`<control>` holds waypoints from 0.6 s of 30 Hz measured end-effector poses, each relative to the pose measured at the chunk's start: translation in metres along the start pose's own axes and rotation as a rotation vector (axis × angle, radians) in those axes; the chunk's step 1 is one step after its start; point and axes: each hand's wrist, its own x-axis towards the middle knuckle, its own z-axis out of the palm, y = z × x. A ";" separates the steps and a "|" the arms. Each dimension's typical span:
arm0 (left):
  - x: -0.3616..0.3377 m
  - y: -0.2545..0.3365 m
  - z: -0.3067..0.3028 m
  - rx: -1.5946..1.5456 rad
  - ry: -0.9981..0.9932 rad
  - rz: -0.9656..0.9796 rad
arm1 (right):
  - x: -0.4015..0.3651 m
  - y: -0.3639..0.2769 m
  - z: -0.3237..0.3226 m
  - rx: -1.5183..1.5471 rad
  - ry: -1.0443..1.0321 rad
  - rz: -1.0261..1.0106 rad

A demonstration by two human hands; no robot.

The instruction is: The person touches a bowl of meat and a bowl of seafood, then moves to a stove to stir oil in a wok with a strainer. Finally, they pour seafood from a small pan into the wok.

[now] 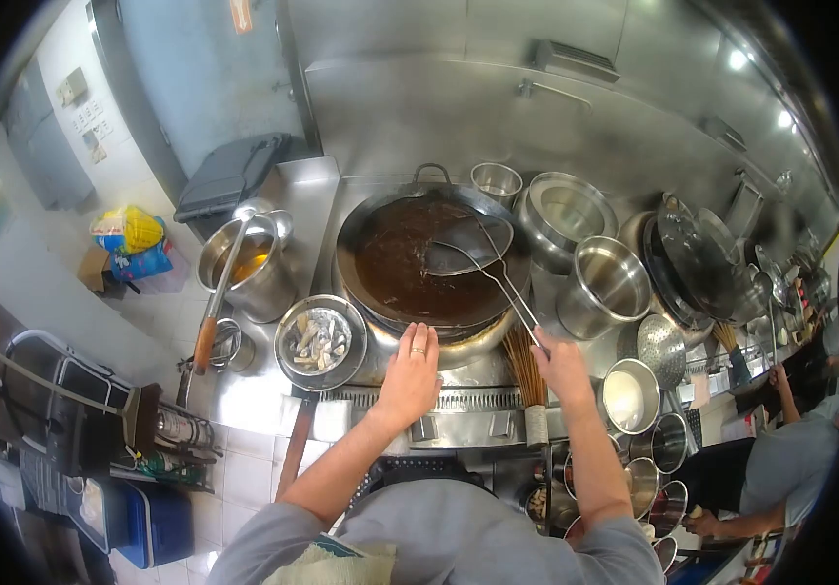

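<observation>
A large wok (356, 278) of dark brown liquid sits on the stove in the middle. My right hand (564, 369) is wrapped round the handle of a wire-mesh skimmer (473, 244), whose round head is over the right part of the liquid. With a ring on one finger, my left hand (415, 375) is held palm down near the wok's front edge, holding nothing, its fingers stretched out. To its left, a metal bowl (316, 341) of pale grey pieces rests on a dark long-handled pan.
A metal pot (244, 273) with a wooden-handled ladle stands at the left. Right of the wok are an empty steel pot (604, 281), a bamboo brush (525, 375) and a white-filled pot (627, 398). A co-worker (780, 468) stands at the far right.
</observation>
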 end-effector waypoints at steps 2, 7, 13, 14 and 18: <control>-0.001 -0.001 0.002 0.009 0.003 0.009 | 0.009 0.014 0.032 0.053 0.059 -0.025; 0.001 -0.003 0.001 -0.003 -0.020 0.006 | 0.024 -0.023 0.059 0.190 0.100 0.025; 0.000 -0.003 -0.002 -0.013 -0.040 0.008 | 0.022 -0.051 0.055 0.248 -0.026 0.163; 0.000 -0.004 -0.002 -0.017 -0.034 0.013 | 0.019 -0.051 0.055 0.250 -0.028 0.153; -0.001 -0.009 0.005 -0.019 -0.002 0.038 | 0.002 -0.047 0.043 0.257 -0.063 0.143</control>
